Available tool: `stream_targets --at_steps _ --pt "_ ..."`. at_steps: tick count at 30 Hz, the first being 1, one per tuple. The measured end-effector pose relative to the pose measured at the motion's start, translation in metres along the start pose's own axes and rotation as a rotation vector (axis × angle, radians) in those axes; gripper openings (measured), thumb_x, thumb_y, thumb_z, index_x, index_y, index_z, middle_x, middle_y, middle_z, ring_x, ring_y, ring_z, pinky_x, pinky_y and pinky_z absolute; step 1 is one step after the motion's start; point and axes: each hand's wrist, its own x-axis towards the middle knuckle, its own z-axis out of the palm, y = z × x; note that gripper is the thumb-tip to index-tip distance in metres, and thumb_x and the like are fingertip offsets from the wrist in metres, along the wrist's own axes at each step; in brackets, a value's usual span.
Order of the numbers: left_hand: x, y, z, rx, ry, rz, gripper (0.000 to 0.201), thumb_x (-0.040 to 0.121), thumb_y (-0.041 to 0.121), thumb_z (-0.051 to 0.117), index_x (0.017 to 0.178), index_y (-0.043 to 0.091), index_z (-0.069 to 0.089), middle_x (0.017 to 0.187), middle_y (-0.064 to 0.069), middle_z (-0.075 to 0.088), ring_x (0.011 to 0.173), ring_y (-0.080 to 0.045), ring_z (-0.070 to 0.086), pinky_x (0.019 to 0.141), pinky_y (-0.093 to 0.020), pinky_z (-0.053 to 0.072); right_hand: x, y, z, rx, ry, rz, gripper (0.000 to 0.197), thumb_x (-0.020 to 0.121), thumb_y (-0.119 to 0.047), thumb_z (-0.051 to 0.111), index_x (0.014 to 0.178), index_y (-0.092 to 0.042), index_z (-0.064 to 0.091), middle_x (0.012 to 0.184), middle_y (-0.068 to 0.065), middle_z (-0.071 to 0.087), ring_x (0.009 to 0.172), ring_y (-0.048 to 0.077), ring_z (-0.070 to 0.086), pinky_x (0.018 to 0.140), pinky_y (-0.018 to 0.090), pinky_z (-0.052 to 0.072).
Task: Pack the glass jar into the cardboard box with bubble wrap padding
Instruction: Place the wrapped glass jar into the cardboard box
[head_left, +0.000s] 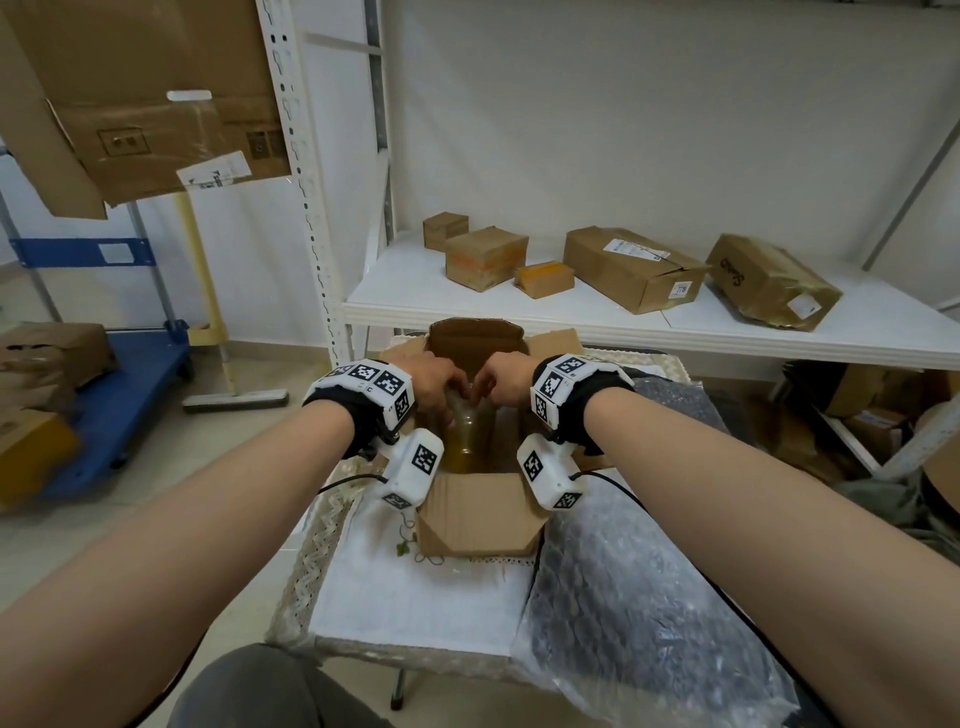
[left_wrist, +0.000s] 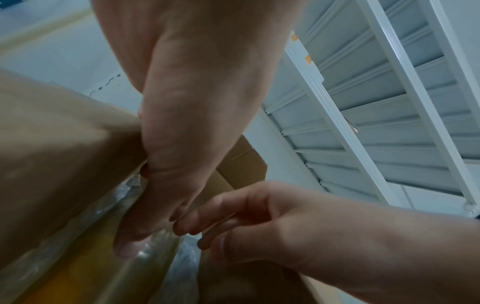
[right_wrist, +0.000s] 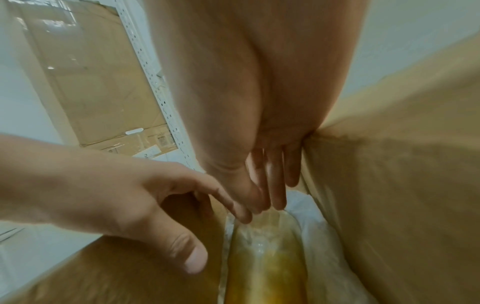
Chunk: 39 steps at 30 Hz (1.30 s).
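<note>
The glass jar (head_left: 467, 434), with yellow contents and clear bubble wrap round it, stands upright inside the open cardboard box (head_left: 480, 522). Both hands reach down to its top. My left hand (head_left: 441, 387) curls over the jar's shoulder, thumb (left_wrist: 130, 246) on the wrap and fingertips (right_wrist: 241, 216) at the top. My right hand (head_left: 496, 384) pinches the wrap at the jar's top between thumb and fingers (right_wrist: 275, 195). In the right wrist view the jar (right_wrist: 265, 259) has loose white wrap (right_wrist: 314, 222) beside it against the box wall. The jar's lid is hidden.
The box sits on a small cloth-covered table (head_left: 415, 587). A large sheet of bubble wrap (head_left: 639, 582) lies to its right. Behind is a white shelf (head_left: 779, 322) with several cardboard boxes. A blue cart (head_left: 124, 395) and a shelf post (head_left: 311, 208) stand on the left.
</note>
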Motion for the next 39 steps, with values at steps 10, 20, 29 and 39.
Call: stream_targets --at_steps 10,20,29,39 --pt "-0.009 0.008 -0.002 0.055 -0.072 -0.126 0.084 0.068 0.042 0.084 0.136 0.041 0.035 0.125 -0.004 0.044 0.117 -0.027 0.048 0.097 -0.042 0.046 -0.002 -0.002 0.003 -0.081 -0.198 -0.074 0.033 0.09 -0.015 0.062 0.122 -0.023 0.069 0.126 0.01 0.063 0.114 0.028 0.06 0.099 0.039 0.05" --pt "-0.006 0.011 -0.004 0.021 -0.061 -0.103 0.052 0.076 0.033 0.078 0.118 0.034 0.047 0.108 0.0 0.04 0.098 -0.022 0.042 0.081 -0.034 0.037 0.0 0.006 0.005 -0.073 -0.151 -0.066 0.035 0.091 -0.021 0.064 0.126 -0.019 0.064 0.122 0.005 0.061 0.109 0.021 0.058 0.097 0.034 0.048" --pt "-0.004 0.005 0.001 -0.151 -0.003 -0.057 0.031 0.078 0.026 0.074 0.098 0.035 0.052 0.106 0.002 0.043 0.1 -0.02 0.047 0.085 -0.032 0.042 0.0 0.0 0.005 -0.152 -0.222 -0.028 0.035 0.092 -0.03 0.063 0.126 -0.023 0.066 0.126 0.005 0.064 0.114 0.022 0.061 0.102 0.038 0.049" --pt "-0.004 0.004 0.005 -0.079 0.006 -0.019 0.039 0.07 0.042 0.081 0.099 0.041 0.054 0.115 0.004 0.045 0.112 -0.019 0.042 0.101 -0.041 0.034 -0.002 -0.007 -0.001 -0.178 -0.337 0.008 0.04 0.095 -0.018 0.06 0.133 -0.01 0.057 0.099 0.007 0.067 0.081 0.017 0.062 0.061 0.021 0.051"
